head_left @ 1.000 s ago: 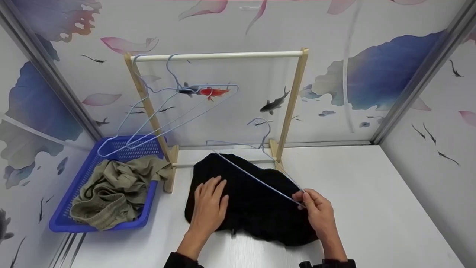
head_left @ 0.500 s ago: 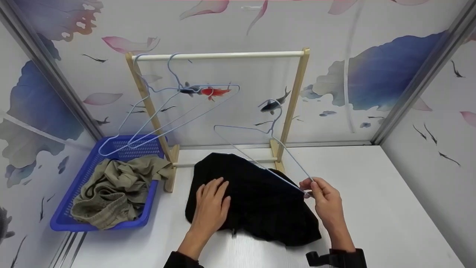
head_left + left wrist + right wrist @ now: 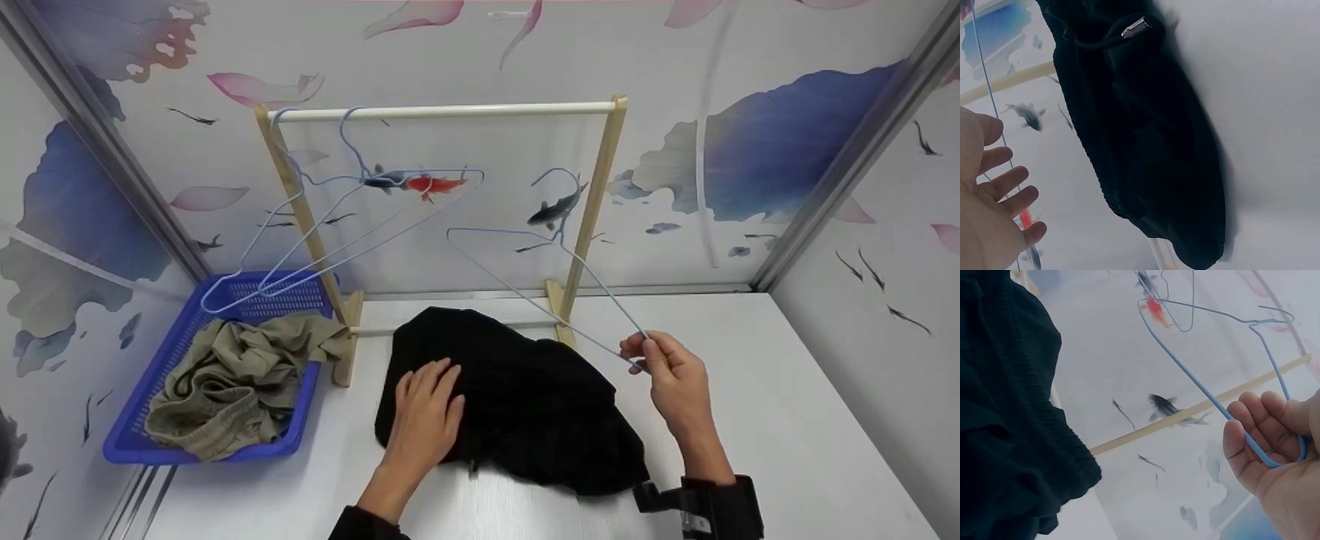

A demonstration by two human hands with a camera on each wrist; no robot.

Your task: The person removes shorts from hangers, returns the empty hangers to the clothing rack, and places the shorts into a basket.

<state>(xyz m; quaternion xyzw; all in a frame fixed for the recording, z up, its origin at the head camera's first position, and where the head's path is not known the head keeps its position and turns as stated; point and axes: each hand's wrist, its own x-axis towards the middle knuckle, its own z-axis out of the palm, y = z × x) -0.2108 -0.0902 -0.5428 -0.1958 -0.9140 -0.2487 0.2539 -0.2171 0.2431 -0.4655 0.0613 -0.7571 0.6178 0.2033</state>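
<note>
A black garment (image 3: pixel 517 405) lies crumpled on the white table (image 3: pixel 750 420), also seen in the left wrist view (image 3: pixel 1151 146) and the right wrist view (image 3: pixel 1010 427). My left hand (image 3: pixel 426 420) rests flat on its left part, fingers straight (image 3: pixel 999 191). My right hand (image 3: pixel 666 371) pinches the corner of a light blue wire hanger (image 3: pixel 540 277), holding it in the air above the garment's right side. The fingers (image 3: pixel 1252 450) curl round the wire (image 3: pixel 1207 394).
A small wooden rack (image 3: pixel 450 112) stands at the back with two more blue wire hangers (image 3: pixel 337 225) on its rail. A blue basket (image 3: pixel 127 442) with an olive garment (image 3: pixel 232 382) sits at the left. Patterned walls enclose the table.
My right hand has lifted the hanger up and to the right, off the black garment. The left hand has stayed on the garment.
</note>
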